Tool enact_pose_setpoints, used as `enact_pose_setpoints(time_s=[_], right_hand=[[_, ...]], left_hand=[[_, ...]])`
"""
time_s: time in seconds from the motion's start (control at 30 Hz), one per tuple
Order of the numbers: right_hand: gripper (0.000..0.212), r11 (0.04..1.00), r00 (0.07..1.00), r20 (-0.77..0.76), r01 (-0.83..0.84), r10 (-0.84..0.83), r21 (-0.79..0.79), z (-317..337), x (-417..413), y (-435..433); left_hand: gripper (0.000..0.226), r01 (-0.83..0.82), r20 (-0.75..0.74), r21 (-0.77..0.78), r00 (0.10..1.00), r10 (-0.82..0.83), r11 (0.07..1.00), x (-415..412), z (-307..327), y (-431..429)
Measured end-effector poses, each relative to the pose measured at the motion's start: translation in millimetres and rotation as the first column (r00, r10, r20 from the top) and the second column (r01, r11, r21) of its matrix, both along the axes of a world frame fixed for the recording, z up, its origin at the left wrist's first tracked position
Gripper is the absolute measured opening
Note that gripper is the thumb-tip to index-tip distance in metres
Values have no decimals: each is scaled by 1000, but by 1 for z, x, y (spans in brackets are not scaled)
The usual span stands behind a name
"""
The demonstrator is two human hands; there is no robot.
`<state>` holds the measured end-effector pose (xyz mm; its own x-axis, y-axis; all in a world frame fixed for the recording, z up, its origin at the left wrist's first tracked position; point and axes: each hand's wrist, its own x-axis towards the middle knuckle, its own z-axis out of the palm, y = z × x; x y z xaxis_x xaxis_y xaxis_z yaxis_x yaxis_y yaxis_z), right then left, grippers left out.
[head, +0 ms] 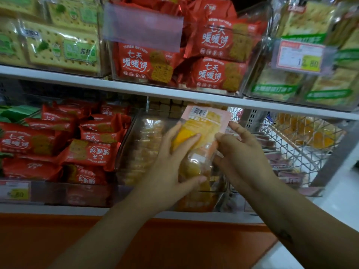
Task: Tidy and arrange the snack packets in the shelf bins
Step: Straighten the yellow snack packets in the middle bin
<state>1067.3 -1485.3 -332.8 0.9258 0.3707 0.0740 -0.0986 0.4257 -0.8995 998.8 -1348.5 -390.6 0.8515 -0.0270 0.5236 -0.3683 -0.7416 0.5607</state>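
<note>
Left grip [171,162] and right grip [239,152] each clasp a side of the packet [202,133], held upright at the middle bin [132,152]. Pushed in carelessly, it may snag the shelf [174,94] above or crumple.

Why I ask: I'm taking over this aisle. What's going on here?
A person is partway through tidying the lower shelf. Both hands hold one pink-and-orange snack packet upright in front of the clear middle bin: the left hand wraps over its front, and the right hand grips its right edge. The packet is not yet set down in the bin. The red packets in the bin to the left lie jumbled, some upside down.
</note>
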Motion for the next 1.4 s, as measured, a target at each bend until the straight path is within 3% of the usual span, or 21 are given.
enact_pose_setpoints(time_s=[0.13,0.23,0.33,0.43,0.53,0.6,0.67,0.77,1.0,1.17,1.3,1.4], right_hand=[[25,988,983,-104,-147,151,49,-9,3,4],[26,964,963,-84,-250,258,91,-18,8,5],[38,915,919,-2,-393,395,93,-24,11,5],[50,830,826,83,-557,557,-30,-25,10,0],[71,728,724,76,-683,686,-65,-25,12,-11],[86,714,709,85,-695,700,-79,-28,12,-16],[95,776,770,103,-615,630,-140,-32,13,-18],[96,846,841,131,-498,525,-189,-35,14,-22],[72,949,981,25,-182,194,-258,-26,23,-47],[53,979,999,-17,26,-30,-201,-17,37,-79],[7,948,964,87,263,-251,-177,-7,42,-100],[4,929,938,253,297,-239,-223,0,38,-109]], left_hand=[[85,-8,5,-141,1000,9,990,6,-7,-6],[78,-42,-3,-213,999,43,976,9,-8,-6],[72,-86,-12,-345,996,87,935,14,-5,-11],[74,-61,-16,-566,998,63,822,21,-5,-13],[68,-60,-43,-665,998,41,745,22,-1,-15],[58,-53,-71,-722,997,1,690,20,3,-19],[49,-44,-92,-755,995,-39,654,20,7,-25],[30,-59,-102,-731,995,-24,680,23,15,-31],[24,-76,-74,-709,997,34,701,22,30,-38],[8,-211,-141,-717,977,158,665,15,34,-24],[5,-211,-108,-727,975,194,653,0,40,-13],[5,-262,-82,-715,952,294,648,-9,45,-6]])
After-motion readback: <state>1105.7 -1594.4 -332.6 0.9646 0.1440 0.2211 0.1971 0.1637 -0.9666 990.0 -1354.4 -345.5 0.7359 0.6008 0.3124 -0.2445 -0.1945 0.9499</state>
